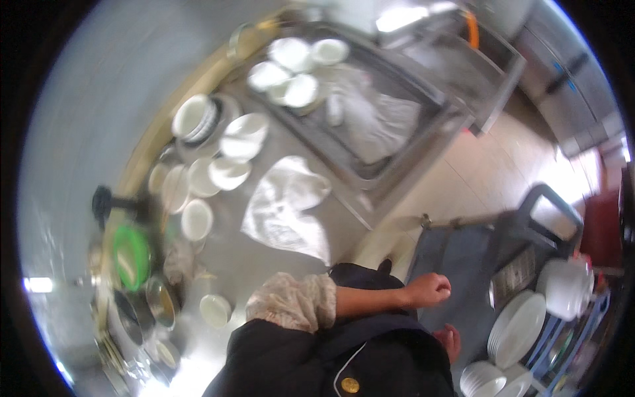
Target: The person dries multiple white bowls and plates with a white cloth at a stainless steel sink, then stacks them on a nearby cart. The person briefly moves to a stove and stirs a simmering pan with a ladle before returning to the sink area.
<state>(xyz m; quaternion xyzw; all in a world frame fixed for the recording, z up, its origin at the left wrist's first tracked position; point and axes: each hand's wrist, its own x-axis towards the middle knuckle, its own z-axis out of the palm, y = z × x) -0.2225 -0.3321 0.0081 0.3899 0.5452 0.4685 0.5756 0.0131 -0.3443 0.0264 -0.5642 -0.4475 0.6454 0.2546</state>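
Note:
My left hand (429,290) reaches across the front of my dark clothing, above the edge of a dark grey trolley (454,258). Its fingers look curled, and nothing shows in them. Lower and closer to my body is my right hand (449,342), partly hidden by the clothing; its fingers and any contents are unclear. To the right of both hands, a stack of white plates (516,327) and a stack of white bowls (481,379) stand on the trolley. A crumpled white cloth (287,208) lies on the steel counter (228,253), away from the hands.
A steel sink (364,183) holds several white bowls (290,54) and a wet-looking pale cloth (382,119). More white dishes (197,220), a green basin (131,255) and metal bowls (161,302) line the counter by the wall. The trolley's handle (555,198) rises at right.

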